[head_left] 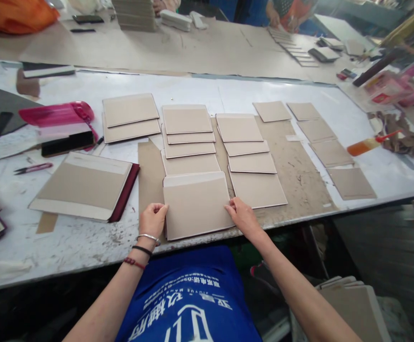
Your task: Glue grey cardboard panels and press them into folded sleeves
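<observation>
A tan cardboard panel point(197, 205) with a pale strip along its top lies at the near table edge. My left hand point(152, 220) has its fingers curled on the panel's left edge. On the opposite edge my right hand point(241, 216) pinches the panel with bent fingers. Beyond it, more panels overlap in columns: a middle column point(188, 135), a right column point(250, 156) and two panels point(130, 116) at the left. Single grey boards point(330, 152) lie in a row further right.
A stack of boards with a dark red cover point(85, 187) lies at the left, near pink-handled scissors point(33, 168) and a pink tool point(57, 114). An orange glue bottle point(365, 145) rests at the right. Another person point(288, 12) works at the far table.
</observation>
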Tool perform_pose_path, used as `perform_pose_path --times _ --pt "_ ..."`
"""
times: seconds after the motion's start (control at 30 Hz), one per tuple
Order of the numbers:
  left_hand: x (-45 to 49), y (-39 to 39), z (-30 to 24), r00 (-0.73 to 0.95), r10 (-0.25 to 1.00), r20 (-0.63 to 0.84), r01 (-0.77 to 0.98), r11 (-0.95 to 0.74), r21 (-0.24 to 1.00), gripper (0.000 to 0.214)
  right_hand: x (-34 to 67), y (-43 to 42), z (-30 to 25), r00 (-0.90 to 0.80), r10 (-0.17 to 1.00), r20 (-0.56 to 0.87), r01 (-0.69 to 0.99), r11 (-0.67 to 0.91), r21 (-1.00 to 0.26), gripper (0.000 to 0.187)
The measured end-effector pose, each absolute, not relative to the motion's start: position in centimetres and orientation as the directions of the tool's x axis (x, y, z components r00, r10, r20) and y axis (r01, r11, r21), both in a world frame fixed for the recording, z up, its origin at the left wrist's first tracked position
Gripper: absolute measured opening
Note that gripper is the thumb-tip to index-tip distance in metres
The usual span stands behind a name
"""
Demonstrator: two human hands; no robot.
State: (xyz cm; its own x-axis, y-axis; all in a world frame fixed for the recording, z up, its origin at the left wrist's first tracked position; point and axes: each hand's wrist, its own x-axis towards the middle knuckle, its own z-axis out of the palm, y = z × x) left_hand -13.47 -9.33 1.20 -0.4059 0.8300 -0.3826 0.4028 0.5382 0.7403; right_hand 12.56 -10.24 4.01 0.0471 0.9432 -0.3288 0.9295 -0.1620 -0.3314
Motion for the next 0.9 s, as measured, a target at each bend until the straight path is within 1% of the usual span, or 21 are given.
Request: perform_pose_path --times 0.27,0.77,0.9 --pt "-13.0 -9.2 1.5 -0.426 0.82 -0.383 0.404 0.551 0.73 0.022 12.2 -10.0 4.2 0.054 0.927 -0.37 0.955 -0.157 -0.253 0.015" --pt "-12.5 -8.9 1.8 -0.451 0.814 -0.366 0.368 0.544 0.754 0.019 11.6 -9.9 5.1 0.095 0.895 -0.436 0.988 -0.14 -0.072 0.017" --pt "-12.3 -9.0 2.2 -0.45 0.81 -0.376 0.37 0.552 0.747 0.019 11.7 -9.7 5.2 0.118 0.878 -0.464 0.985 -0.163 -0.06 0.017"
